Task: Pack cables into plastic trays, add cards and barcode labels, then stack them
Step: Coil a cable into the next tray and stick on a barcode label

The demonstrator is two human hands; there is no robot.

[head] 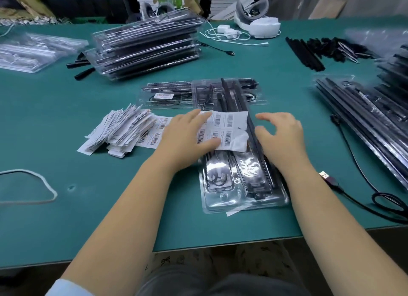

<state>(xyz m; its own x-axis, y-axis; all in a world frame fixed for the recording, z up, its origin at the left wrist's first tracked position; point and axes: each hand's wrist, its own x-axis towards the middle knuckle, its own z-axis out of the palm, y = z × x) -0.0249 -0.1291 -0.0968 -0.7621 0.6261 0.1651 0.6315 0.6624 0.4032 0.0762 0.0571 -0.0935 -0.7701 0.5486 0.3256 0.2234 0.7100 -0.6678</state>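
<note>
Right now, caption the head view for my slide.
Left hand presses a barcode label sheet onto a packed plastic tray; right hand hovers beside.

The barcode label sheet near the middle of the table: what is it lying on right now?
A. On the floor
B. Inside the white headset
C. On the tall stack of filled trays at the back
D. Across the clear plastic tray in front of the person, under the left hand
D: the barcode label sheet lies across the clear plastic tray, with the left hand resting flat on it.
</note>
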